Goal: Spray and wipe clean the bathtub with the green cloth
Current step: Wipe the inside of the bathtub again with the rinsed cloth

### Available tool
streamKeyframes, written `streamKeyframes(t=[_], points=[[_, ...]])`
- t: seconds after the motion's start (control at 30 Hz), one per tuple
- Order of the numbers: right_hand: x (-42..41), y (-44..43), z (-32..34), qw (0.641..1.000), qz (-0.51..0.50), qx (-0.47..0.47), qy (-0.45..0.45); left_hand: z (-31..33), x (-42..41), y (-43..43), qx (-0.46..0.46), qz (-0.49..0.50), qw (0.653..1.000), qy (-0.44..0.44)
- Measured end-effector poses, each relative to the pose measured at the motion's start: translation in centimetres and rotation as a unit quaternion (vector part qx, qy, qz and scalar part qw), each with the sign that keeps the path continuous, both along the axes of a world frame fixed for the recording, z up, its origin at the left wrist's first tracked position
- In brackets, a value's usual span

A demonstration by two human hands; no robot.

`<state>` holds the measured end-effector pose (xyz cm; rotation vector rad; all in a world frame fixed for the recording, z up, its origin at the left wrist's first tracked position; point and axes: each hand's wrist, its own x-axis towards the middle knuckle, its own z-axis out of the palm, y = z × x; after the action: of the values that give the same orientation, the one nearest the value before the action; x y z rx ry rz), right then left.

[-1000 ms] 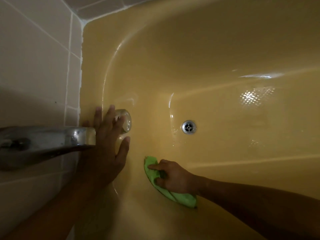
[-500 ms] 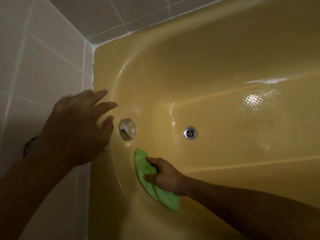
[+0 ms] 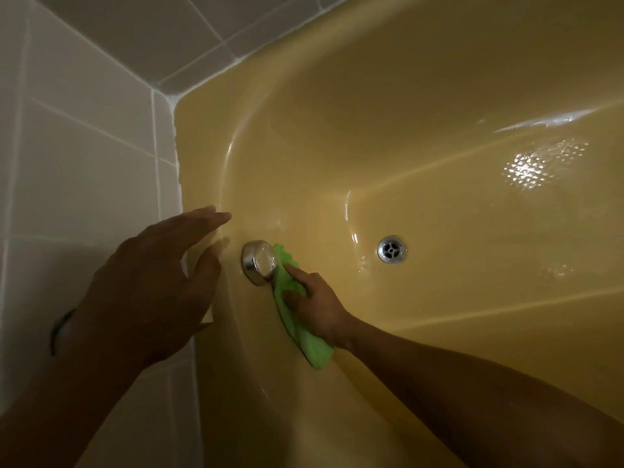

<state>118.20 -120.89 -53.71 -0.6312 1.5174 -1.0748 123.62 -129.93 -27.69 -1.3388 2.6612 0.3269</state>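
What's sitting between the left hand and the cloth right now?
The round chrome cap on the tub wall, in the head view: a bare gap separates it from the left hand, while the cloth meets its other side.

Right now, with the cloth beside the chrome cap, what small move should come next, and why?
Probably sweep the cloth up and around the cap. The right hand grips it pressed to the tub wall, and its top edge touches only the cap's right side; the cap's face and left side are uncovered. The left hand is open nearby, holding nothing.
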Motion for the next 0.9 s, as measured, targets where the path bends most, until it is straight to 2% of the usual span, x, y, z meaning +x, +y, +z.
streamKeyframes(t=[0.2,0.33,0.47,0.53,0.6,0.7,0.8,0.9], points=[[0.2,-2.9,0.5,0.998,0.012,0.026,0.048,0.0,-0.6,0.3,-0.015,-0.014,1.000,-0.017],[0.0,-3.2,0.8,0.999,0.008,0.033,0.039,-1.3,-2.3,-1.3,0.013,0.063,0.998,-0.003],[0.0,1.0,0.4,0.990,0.129,0.000,0.065,-4.1,-3.9,-4.8,0.027,0.089,0.994,-0.049],[-0.5,2.3,-0.5,0.980,0.185,0.003,0.074,-6.0,-4.1,-6.4,0.065,0.112,0.989,-0.075],[-0.7,2.5,-1.4,0.972,0.218,-0.004,0.092,-7.5,-3.6,-8.1,0.103,0.087,0.983,-0.128],[-0.4,2.0,-3.0,0.972,0.217,0.002,0.093,-8.3,-3.2,-11.3,0.103,0.039,0.978,-0.179],[-0.1,1.3,-5.1,0.979,0.189,0.023,0.073,-9.2,-4.0,-13.4,0.079,0.032,0.983,-0.164],[0.1,0.7,-7.2,0.982,0.166,0.043,0.075,-11.5,-4.2,-13.4,0.021,0.011,0.995,-0.101]])
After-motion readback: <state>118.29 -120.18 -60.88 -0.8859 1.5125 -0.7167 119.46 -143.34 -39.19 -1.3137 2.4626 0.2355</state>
